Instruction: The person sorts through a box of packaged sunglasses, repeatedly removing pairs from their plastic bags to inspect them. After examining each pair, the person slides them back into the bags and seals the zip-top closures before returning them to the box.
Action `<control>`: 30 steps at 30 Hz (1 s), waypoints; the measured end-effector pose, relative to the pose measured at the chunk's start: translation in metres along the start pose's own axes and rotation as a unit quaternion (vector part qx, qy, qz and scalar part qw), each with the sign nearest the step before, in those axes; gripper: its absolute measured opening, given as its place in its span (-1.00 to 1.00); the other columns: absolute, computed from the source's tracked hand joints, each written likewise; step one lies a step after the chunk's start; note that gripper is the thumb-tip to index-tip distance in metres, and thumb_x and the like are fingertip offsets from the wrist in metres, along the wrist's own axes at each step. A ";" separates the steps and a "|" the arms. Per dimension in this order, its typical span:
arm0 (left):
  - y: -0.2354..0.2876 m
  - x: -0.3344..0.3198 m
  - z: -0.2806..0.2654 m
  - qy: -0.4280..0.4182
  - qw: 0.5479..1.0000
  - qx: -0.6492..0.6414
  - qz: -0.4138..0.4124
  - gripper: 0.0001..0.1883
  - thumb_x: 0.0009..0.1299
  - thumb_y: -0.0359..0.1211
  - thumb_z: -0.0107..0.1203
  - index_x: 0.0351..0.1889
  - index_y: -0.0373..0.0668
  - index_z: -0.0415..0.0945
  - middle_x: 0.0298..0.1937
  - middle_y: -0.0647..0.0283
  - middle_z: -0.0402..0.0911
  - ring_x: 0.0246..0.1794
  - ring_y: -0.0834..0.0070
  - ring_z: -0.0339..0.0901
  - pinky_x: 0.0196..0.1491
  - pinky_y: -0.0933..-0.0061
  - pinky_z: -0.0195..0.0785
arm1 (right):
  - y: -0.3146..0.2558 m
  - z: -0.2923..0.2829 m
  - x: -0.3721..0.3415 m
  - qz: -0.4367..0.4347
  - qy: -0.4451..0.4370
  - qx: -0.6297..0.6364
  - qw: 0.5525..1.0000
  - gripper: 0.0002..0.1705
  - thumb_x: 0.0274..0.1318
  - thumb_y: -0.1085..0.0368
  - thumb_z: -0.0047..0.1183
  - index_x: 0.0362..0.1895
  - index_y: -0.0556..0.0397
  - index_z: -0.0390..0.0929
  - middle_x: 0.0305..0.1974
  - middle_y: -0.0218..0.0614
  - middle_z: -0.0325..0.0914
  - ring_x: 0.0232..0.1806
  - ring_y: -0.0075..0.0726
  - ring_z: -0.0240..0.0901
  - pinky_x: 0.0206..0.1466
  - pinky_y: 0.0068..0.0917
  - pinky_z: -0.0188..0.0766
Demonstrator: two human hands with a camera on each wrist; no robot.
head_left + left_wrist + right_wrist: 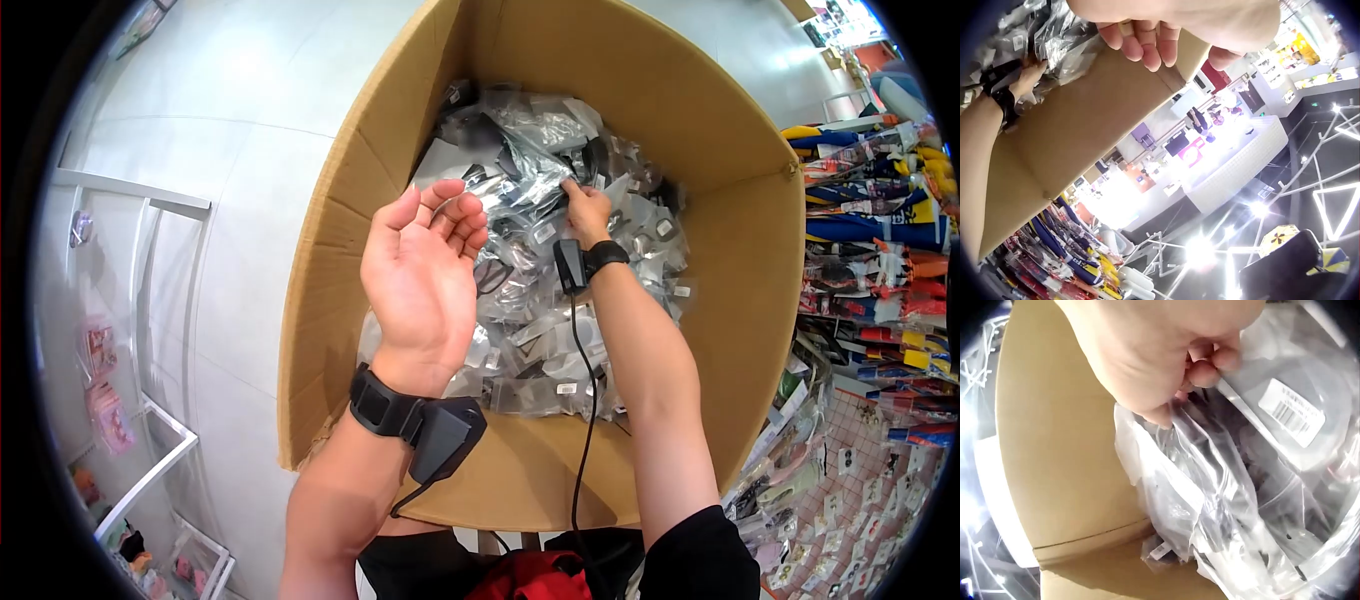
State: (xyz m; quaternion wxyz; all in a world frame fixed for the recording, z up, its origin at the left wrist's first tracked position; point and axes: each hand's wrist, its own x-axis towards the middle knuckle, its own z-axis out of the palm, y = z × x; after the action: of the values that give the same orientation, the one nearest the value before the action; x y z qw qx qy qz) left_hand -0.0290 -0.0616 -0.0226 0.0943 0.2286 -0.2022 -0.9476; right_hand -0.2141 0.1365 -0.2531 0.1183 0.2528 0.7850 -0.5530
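Many clear plastic packets (530, 350) lie heaped in a large open cardboard box (740, 230). The right hand (588, 212) pinches a clear packet (535, 180) near the middle of the heap; in the right wrist view, the thumb and curled fingers of that hand (1179, 356) grip crumpled plastic (1210, 481) beside a packet with a white barcode label (1291, 412). The left hand (425, 270) is palm up over the left part of the box, fingers loosely bent, holding nothing. In the left wrist view its fingers (1141, 44) hang free of the packets.
White metal racks (150, 300) stand on the pale floor (240, 200) at left. Packed goods (870, 220) hang along the box's right side, above a grid with small carded items (850, 480). A black cable (590, 400) runs from the right wrist across the box edge.
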 end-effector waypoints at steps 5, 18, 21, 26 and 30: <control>-0.004 0.001 -0.001 -0.009 0.999 0.041 -0.009 -0.58 0.46 -0.07 0.04 0.00 -0.25 0.45 -0.10 0.20 0.48 -0.03 0.42 0.39 0.17 0.41 0.22 | -0.037 -0.032 -0.062 -0.130 -0.120 0.057 0.983 -0.67 0.20 0.18 0.29 -0.51 0.01 0.47 -0.65 -0.59 0.34 -0.66 -0.69 0.18 -0.60 -0.58 0.06; -0.028 -0.042 0.025 -0.254 0.788 0.555 0.074 -0.31 0.33 -0.33 0.34 0.44 0.05 0.35 0.08 0.25 0.56 0.02 0.50 0.49 0.09 0.47 0.39 | -0.090 -0.167 -0.252 -0.321 -0.155 0.010 0.934 -0.70 0.21 0.23 0.30 -0.39 0.10 0.46 -0.54 -0.55 0.41 -0.48 -0.67 0.26 -0.42 -0.61 0.22; -0.032 -0.041 0.022 -0.284 0.730 0.606 0.138 -0.37 0.33 -0.39 0.32 0.39 0.02 0.41 0.01 0.24 0.60 -0.09 0.48 0.52 -0.05 0.45 0.47 | -0.091 -0.169 -0.258 -0.343 -0.126 -0.088 0.927 -0.74 0.19 0.23 0.29 -0.35 0.12 0.51 -0.52 -0.41 0.54 -0.54 -0.59 0.30 -0.46 -0.57 0.23; -0.040 -0.037 0.024 -0.308 0.699 0.623 0.168 -0.47 0.31 -0.47 0.31 0.27 -0.06 0.50 0.01 0.25 0.60 -0.11 0.46 0.54 -0.12 0.45 0.51 | -0.085 -0.171 -0.260 -0.342 -0.101 -0.112 0.928 -0.77 0.20 0.24 0.27 -0.29 0.14 0.56 -0.53 -0.36 0.53 -0.55 -0.50 0.34 -0.47 -0.51 0.26; -0.046 -0.040 0.027 -0.298 0.743 0.586 0.124 -0.53 0.31 -0.50 0.29 0.21 -0.09 0.52 -0.04 0.25 0.60 -0.15 0.52 0.57 -0.14 0.51 0.51 | -0.089 -0.177 -0.266 -0.348 -0.093 -0.094 0.928 -0.80 0.23 0.26 0.24 -0.25 0.15 0.59 -0.50 -0.30 0.54 -0.55 -0.42 0.39 -0.45 -0.46 0.30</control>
State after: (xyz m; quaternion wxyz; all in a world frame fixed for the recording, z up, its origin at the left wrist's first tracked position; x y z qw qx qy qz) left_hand -0.0105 -0.0003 -0.0039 -0.0069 -0.0822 -0.7620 -0.6423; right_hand -0.0198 0.2063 0.0067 0.0145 -0.1011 0.8575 -0.5042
